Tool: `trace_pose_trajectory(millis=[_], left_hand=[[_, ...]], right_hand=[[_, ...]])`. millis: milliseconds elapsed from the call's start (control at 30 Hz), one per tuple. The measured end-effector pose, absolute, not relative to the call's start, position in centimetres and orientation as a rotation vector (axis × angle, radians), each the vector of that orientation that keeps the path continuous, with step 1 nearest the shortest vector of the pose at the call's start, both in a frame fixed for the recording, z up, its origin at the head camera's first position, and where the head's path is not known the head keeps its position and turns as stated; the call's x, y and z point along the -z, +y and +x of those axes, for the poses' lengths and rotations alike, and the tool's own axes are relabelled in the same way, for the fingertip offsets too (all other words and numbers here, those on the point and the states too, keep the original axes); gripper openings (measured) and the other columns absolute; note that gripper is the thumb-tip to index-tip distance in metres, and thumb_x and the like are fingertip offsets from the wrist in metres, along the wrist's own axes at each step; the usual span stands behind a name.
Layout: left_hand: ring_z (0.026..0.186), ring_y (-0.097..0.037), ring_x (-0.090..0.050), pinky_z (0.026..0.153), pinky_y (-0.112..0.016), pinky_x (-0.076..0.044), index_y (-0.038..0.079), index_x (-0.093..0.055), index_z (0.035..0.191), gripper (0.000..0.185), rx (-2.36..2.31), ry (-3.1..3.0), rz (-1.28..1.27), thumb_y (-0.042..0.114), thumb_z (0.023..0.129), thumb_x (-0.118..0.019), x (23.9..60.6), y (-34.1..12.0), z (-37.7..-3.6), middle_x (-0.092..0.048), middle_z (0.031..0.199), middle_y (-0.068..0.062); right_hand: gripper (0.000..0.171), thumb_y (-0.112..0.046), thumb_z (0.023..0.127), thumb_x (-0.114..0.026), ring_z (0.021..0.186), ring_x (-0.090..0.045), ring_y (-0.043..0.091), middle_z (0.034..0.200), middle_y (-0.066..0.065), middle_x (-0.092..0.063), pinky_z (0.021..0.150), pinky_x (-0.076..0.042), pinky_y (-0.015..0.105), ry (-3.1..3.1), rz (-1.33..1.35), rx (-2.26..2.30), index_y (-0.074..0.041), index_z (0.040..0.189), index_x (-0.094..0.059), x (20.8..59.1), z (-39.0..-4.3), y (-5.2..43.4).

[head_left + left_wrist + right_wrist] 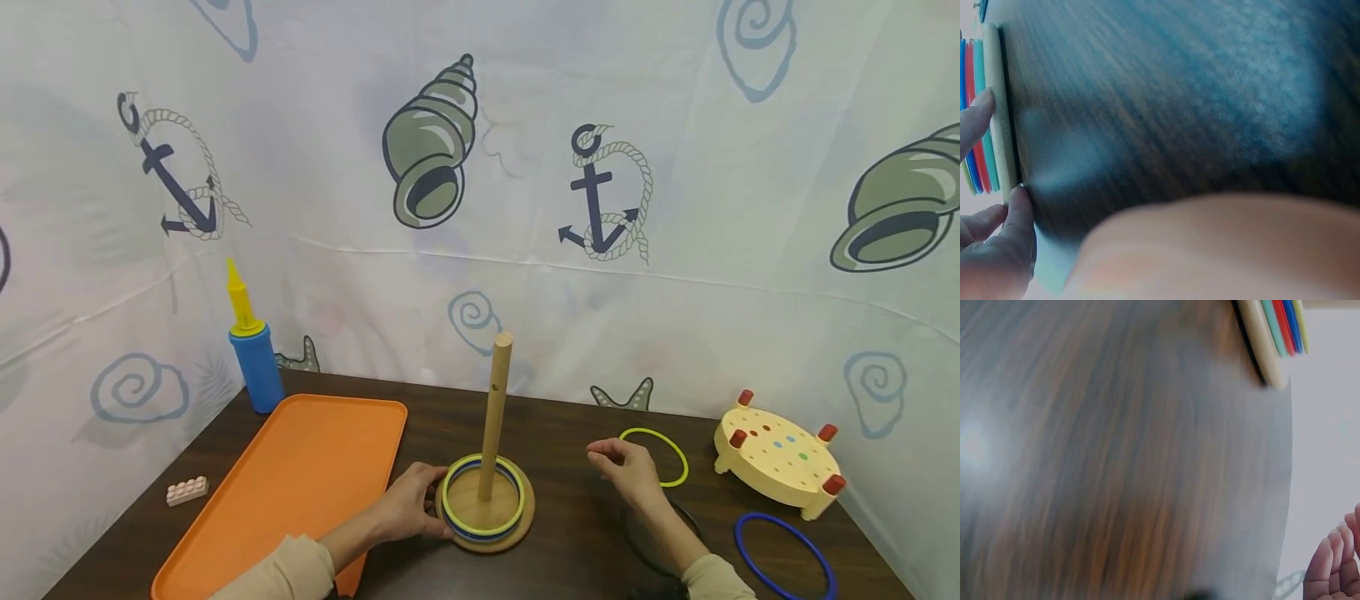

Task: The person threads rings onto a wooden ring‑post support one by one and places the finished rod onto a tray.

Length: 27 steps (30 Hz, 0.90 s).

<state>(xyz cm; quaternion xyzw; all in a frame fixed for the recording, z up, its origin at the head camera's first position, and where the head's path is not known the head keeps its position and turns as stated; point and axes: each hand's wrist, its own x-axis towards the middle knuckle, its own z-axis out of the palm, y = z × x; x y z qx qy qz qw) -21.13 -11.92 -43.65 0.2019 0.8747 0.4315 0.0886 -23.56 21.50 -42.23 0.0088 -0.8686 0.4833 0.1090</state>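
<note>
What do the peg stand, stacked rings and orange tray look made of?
Peg stand: likely wood, smooth; natural tan tone on post and base.
Stacked rings: probably plastic; thin, evenly coloured bands, finish unclear.
Orange tray: likely moulded plastic, satin; uniform colour, rounded corners, raised rim.

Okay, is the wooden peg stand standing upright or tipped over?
Upright. In the head view, its round base sits flat on the dark table, the peg points up, and rings circle its foot.
</note>
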Motion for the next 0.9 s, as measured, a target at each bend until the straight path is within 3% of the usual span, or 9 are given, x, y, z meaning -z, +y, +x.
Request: trace_pose_trajectory(millis=[233, 500, 633, 767, 900], left_hand=[[0.103, -0.030, -0.050, 0.079, -0.035, -0.055, -0.012, -0.045, 0.130, 0.083, -1.285, 2.599, 0.603, 0.012, 0.063, -0.087, 43.9, -11.9, -21.3, -0.044, 0.121, -0.021], [0.104, -0.031, -0.051, 0.080, -0.034, -0.055, -0.012, -0.044, 0.131, 0.084, -1.287, 2.600, 0.604, 0.012, 0.063, -0.087, 43.7, -11.9, -21.3, -0.044, 0.121, -0.023], [0.105, -0.032, -0.052, 0.081, -0.035, -0.055, -0.013, -0.044, 0.131, 0.084, -1.296, 2.593, 0.604, 0.012, 0.063, -0.087, 43.7, -11.8, -21.3, -0.043, 0.121, -0.023], [0.105, -0.032, -0.052, 0.081, -0.036, -0.055, -0.014, -0.044, 0.130, 0.084, -1.299, 2.591, 0.612, 0.011, 0.063, -0.087, 43.8, -11.9, -21.3, -0.044, 0.121, -0.023], [0.104, -0.033, -0.053, 0.081, -0.036, -0.055, -0.015, -0.043, 0.130, 0.084, -1.306, 2.583, 0.607, 0.009, 0.063, -0.087, 43.9, -11.9, -21.3, -0.044, 0.120, -0.023]], right_hand=[[0.021, -0.005, 0.087, -0.065, 0.070, -0.059, 0.010, 0.089, 0.013, -0.067, 0.060, -0.052, 0.017, -2.601, -0.076, -1.360, 0.009, 0.103, -0.066, 42.2, -22.6, 26.6], [0.023, -0.009, 0.086, -0.066, 0.075, -0.055, 0.002, 0.096, 0.014, -0.069, 0.063, -0.048, 0.019, -2.723, -0.108, -1.118, 0.004, 0.105, -0.067, 42.9, -21.2, 31.0], [0.021, -0.009, 0.084, -0.068, 0.079, -0.060, 0.011, 0.094, 0.013, -0.069, 0.063, -0.047, 0.022, -2.775, -0.103, -1.016, 0.003, 0.102, -0.068, 43.4, -20.8, 32.3], [0.018, -0.009, 0.081, -0.071, 0.084, -0.062, 0.024, 0.094, 0.014, -0.069, 0.069, -0.050, 0.033, -2.809, -0.094, -0.948, 0.001, 0.096, -0.069, 43.9, -20.6, 32.9], [0.015, -0.008, 0.080, -0.071, 0.087, -0.061, 0.029, 0.094, 0.014, -0.069, 0.074, -0.049, 0.043, -2.839, -0.085, -0.902, -0.002, 0.094, -0.070, 44.0, -20.5, 33.0]])
